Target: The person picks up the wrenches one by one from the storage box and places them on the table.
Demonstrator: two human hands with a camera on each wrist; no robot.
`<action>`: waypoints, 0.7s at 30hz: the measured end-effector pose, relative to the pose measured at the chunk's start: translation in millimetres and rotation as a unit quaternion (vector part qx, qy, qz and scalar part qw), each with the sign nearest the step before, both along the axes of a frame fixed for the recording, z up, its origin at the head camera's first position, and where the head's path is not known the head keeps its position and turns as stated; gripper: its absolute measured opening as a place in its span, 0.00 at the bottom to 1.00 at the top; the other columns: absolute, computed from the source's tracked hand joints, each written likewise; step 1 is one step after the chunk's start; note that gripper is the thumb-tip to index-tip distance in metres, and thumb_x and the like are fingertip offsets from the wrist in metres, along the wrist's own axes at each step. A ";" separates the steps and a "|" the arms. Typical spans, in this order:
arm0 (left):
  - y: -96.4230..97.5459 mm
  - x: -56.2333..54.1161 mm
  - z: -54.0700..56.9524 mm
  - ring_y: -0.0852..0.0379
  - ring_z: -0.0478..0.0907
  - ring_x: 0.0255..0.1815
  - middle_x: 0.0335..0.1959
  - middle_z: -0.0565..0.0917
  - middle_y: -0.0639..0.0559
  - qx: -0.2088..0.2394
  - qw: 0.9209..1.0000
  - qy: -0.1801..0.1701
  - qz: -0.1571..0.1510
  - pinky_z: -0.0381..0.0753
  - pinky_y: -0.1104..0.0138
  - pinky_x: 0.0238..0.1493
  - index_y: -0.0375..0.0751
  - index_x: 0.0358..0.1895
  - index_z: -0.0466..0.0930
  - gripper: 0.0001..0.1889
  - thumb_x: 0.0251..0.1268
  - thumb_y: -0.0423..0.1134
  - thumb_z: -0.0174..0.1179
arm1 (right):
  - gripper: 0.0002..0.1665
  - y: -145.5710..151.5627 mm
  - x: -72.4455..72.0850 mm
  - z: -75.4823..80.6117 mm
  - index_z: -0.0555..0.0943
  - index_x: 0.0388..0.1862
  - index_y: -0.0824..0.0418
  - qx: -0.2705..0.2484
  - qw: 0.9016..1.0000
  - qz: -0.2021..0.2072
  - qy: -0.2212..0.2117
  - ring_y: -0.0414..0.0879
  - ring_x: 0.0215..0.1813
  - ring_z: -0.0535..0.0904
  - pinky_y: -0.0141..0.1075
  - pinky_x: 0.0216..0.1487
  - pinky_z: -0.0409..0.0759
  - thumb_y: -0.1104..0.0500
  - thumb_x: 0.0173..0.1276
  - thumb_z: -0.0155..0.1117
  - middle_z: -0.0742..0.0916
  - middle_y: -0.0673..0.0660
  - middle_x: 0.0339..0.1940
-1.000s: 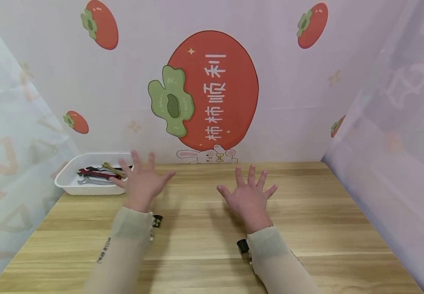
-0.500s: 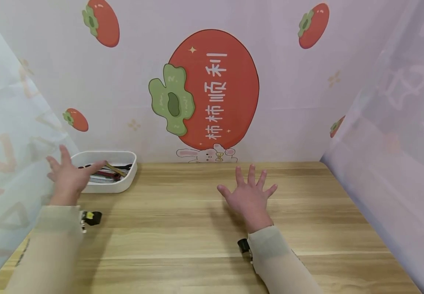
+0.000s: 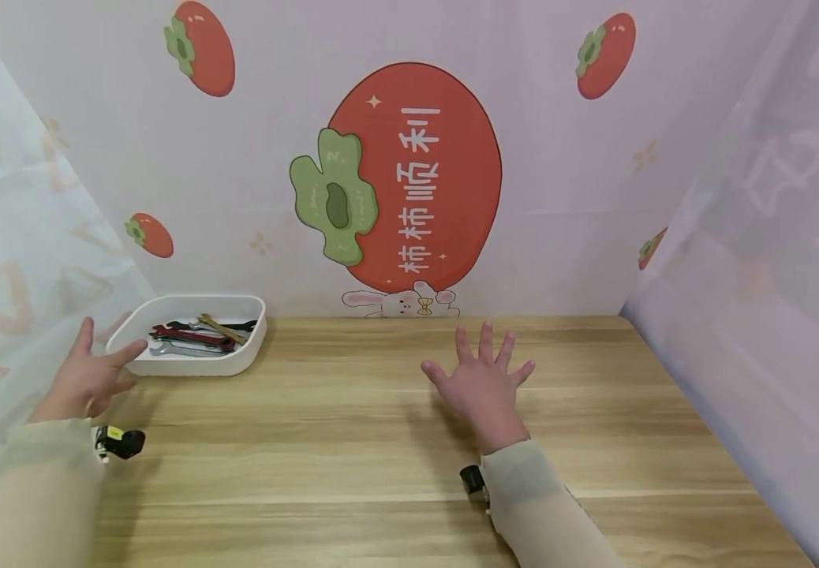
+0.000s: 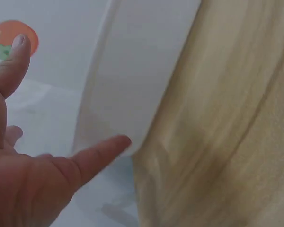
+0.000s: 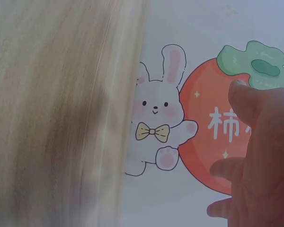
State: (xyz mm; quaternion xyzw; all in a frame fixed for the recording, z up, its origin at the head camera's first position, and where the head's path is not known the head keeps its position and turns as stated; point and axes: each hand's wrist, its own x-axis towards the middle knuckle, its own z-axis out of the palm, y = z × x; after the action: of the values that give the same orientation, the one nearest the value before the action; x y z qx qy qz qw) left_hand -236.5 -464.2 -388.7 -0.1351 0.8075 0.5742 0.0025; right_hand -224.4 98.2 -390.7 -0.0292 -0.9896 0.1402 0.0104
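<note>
A white plastic tray (image 3: pixel 189 366) stands at the back left of the table, with several wrenches lying in it. Among them are a dark red wrench (image 3: pixel 192 338), a gold-coloured wrench (image 3: pixel 221 326) and a silver wrench (image 3: pixel 184 350). Beside the tray's front left corner is my left hand (image 3: pixel 86 381), fingers spread and holding nothing; the left wrist view has the thumb and fingers close to the tray's outer wall (image 4: pixel 132 71). My right hand (image 3: pixel 482 386) is held out over the middle right of the table, its fingers splayed, with nothing in it.
The wooden table (image 3: pixel 353 442) ends at a back curtain (image 3: pixel 551 237) printed with persimmons and a rabbit. Pale cloth walls rise on the left (image 3: pixel 5 237) and right (image 3: pixel 772 315). A small black camera (image 3: pixel 121 443) sticks out from the left sleeve, another (image 3: pixel 472 478) from the right.
My left hand has swung left across the front of the tray, then lower and closer to the left wall, uncovering the wrenches. My right hand keeps its place.
</note>
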 end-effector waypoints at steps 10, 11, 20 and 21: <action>-12.4 -15.2 -18.8 0.71 0.77 0.36 0.78 0.21 0.51 0.181 0.983 0.024 0.006 0.85 0.55 0.45 0.64 0.76 0.16 0.60 0.68 0.37 0.64 | 0.55 2.2 -3.4 -4.7 0.49 0.83 0.48 0.000 1.000 0.002 -0.003 0.71 0.76 0.26 0.79 0.60 0.25 0.19 0.65 0.39 0.42 0.64 0.81; -13.6 -16.9 -20.5 0.70 0.77 0.37 0.79 0.24 0.48 0.185 0.982 0.023 0.001 0.85 0.55 0.46 0.63 0.78 0.19 0.58 0.68 0.36 0.64 | 0.55 2.5 -3.5 -4.8 0.49 0.83 0.48 0.000 1.000 0.002 -0.003 0.70 0.76 0.26 0.79 0.60 0.25 0.20 0.66 0.40 0.43 0.64 0.81; -25.5 -24.8 -26.2 0.63 0.80 0.39 0.60 0.61 0.49 0.231 0.972 0.025 -0.045 0.86 0.55 0.44 0.69 0.80 0.41 0.49 0.69 0.26 0.59 | 0.52 5.5 -2.5 -3.1 0.51 0.82 0.50 -0.015 1.000 0.002 -0.007 0.70 0.76 0.25 0.78 0.62 0.27 0.24 0.69 0.43 0.44 0.65 0.81; -26.0 -25.3 -26.5 0.63 0.80 0.39 0.60 0.62 0.49 0.231 0.971 0.026 -0.051 0.86 0.55 0.44 0.69 0.80 0.40 0.49 0.70 0.26 0.59 | 0.52 6.2 -3.0 -3.6 0.51 0.83 0.50 -0.015 1.000 0.001 -0.009 0.70 0.76 0.24 0.77 0.62 0.26 0.24 0.69 0.43 0.43 0.65 0.81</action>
State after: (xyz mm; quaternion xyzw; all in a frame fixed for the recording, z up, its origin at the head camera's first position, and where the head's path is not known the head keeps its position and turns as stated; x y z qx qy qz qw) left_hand -261.9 -490.2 -415.2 -0.0746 0.6586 0.7476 0.0415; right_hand -227.4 104.5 -394.3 -0.0293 -0.9876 0.1544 0.0013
